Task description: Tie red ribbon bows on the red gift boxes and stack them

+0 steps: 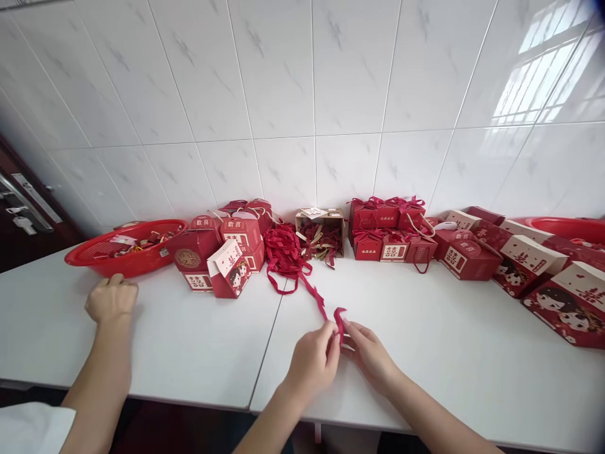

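Observation:
My left hand (314, 358) is closed in a pinch on a dark red ribbon (317, 301) above the white table. Close beside it on the right, my right hand (371, 356) has its thumb and fingers together on the ribbon's short upper end. From my hands the ribbon runs back to a tangled pile of red ribbon (282, 247). An open cardboard box (341, 222) beside the pile holds more red and gold ribbon pieces.
At the left, another person's hand (112, 297) rests by a red basket (142, 260). Red gift boxes (230, 268) stand left of the ribbon pile; ribboned boxes (375, 217) and larger boxes (529, 261) line the right. A tiled wall (283, 82) rises behind.

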The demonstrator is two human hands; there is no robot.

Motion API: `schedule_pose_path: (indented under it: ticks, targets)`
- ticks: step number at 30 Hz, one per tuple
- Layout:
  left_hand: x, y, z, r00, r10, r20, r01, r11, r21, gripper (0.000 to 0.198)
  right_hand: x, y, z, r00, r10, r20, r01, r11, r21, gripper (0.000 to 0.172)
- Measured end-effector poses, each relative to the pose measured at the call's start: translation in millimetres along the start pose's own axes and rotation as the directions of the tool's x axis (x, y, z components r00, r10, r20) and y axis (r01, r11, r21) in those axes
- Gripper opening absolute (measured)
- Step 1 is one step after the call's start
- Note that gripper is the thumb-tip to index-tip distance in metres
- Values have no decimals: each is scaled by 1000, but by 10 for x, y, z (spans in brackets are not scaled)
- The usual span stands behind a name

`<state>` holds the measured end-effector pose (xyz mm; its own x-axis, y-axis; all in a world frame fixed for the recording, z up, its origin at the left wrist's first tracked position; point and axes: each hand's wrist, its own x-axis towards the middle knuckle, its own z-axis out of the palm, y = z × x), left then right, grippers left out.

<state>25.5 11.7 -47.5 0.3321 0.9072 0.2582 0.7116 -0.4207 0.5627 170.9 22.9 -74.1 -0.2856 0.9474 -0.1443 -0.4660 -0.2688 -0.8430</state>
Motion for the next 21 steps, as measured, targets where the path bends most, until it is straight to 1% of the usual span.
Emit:
schedule_pose_path:
  ticks: [1,3,5,7,10,12,13,15,17,18,19,21]
  targets:
    - [-149,35,7,1000,-16,13,17,998,-61,19,-34,0,32,1000,26,-5,-26,995,97,25]
    - [-430,69,9,994,-92,59,104,965,-240,21,-120,22,87,998,63,-13,-60,983,174,22]
    - [-677,76,11,975,-184,126,220,882,-416,26,-221,67,135,995,104,-8,-100,971,217,20]
    - [-884,87,21,957,-231,176,289,815,-503,31,-326,115,176,989,150,6,-146,953,265,20]
    - [-1108,155,41,952,-237,195,307,753,-583,36,-471,168,211,981,192,21,-189,934,304,20]
    - [-1190,232,44,956,-250,155,287,681,-674,36,-554,186,215,980,199,20,-196,933,302,19]
    - [-1212,273,41,953,-272,134,280,621,-732,36,-590,190,213,979,201,17,-197,934,297,19]
    - [-1224,345,34,936,-329,122,272,462,-844,36,-642,185,200,979,204,10,-198,939,282,19]
    - [-1213,380,34,916,-362,173,288,293,-912,38,-657,155,168,979,203,0,-196,945,263,18]
    - [-1204,378,38,908,-361,211,307,232,-923,38,-647,126,139,980,199,-11,-190,949,253,16]
    - [-1196,362,44,904,-350,245,327,197,-924,38,-624,88,101,981,191,-26,-180,953,242,13]
    - [-1175,293,52,897,-320,304,376,192,-907,35,-538,-15,-8,985,160,-63,-144,967,210,8]
